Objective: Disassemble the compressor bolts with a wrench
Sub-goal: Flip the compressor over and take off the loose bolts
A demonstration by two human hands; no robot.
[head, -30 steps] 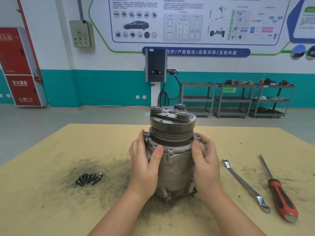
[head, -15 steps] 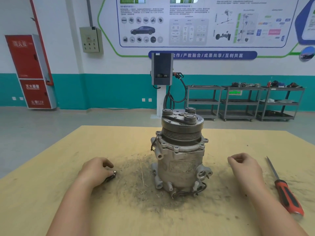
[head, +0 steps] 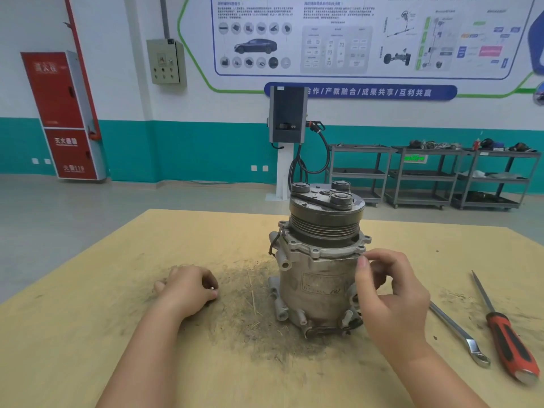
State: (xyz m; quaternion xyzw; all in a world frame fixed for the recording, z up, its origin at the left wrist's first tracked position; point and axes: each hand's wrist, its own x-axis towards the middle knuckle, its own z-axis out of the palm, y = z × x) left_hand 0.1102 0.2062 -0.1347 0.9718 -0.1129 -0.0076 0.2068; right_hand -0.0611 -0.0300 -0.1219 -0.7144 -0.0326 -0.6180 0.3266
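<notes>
The fingers of the right hand [head: 393, 293] are curling loosely, the thumb and the forefinger almost meeting at the flange on the right side of the compressor [head: 321, 260]; whether they are pinching a bolt there I cannot tell. The palm is facing the housing and the forearm is coming up from the lower right. The left hand [head: 188, 287] is lying knuckles-up on the table [head: 88, 334], fingers clenching, and something small and shiny is showing at its fingertips [head: 212, 292], too small to name. The compressor is standing upright between the two hands, pulley end on top, on a dirty patch of the table. A plate on its housing, just left of the right thumb, is carrying print that is too blurred to read. To the right of the right hand the wrench [head: 459, 331] is lying flat, and beyond it a screwdriver [head: 506, 340] with red and black handle. Far behind, a blue banner [head: 360, 92] is reading "合作/产教融合/成果共享/互利共赢", and a red cabinet [head: 63, 116] is showing "119".
</notes>
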